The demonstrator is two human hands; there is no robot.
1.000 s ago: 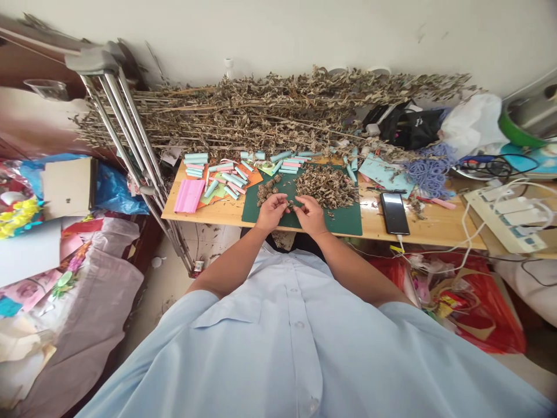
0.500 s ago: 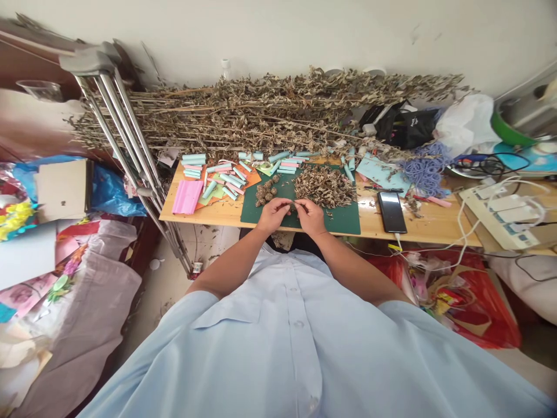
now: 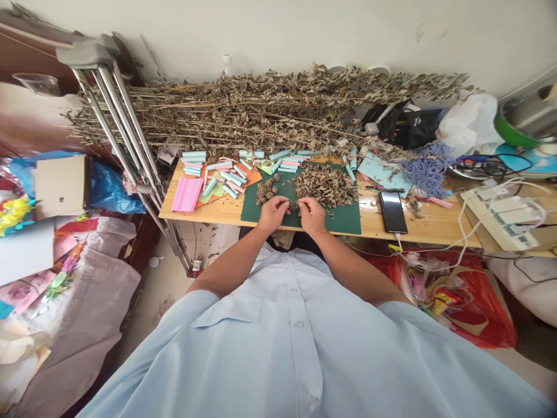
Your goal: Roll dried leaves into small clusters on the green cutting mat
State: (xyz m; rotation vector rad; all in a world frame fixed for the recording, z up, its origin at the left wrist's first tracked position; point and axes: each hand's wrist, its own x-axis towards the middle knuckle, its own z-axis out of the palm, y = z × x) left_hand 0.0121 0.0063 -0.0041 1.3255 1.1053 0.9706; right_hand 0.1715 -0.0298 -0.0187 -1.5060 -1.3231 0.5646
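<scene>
Over the green cutting mat (image 3: pixel 261 219), my left hand (image 3: pixel 273 213) and my right hand (image 3: pixel 312 215) face each other, fingertips pinched. A small dried plant piece (image 3: pixel 293 204) spans the narrow gap between them, and both hands grip it. Just beyond my left hand lies a cluster of brownish balls (image 3: pixel 266 190), seemingly rolled from plant matter. A loose heap of dried leaves (image 3: pixel 326 186) rests past my right hand on the mat. To the left are several blue and pink paper rolls (image 3: pixel 230 178) on coloured sheets, beside a folded pink paper (image 3: pixel 187 194).
Bundles of dried stalks (image 3: pixel 243 110) run along the wall behind the table. Metal crutches (image 3: pixel 117 110) lean at the left. A phone (image 3: pixel 393 212) with its cable lies right of the mat, near purple cord (image 3: pixel 429 168) and a power strip (image 3: pixel 500 217).
My hands have moved slightly apart, and the plant piece between the fingertips shows more. The rest of the table stays as it was; the view has shifted a little.
</scene>
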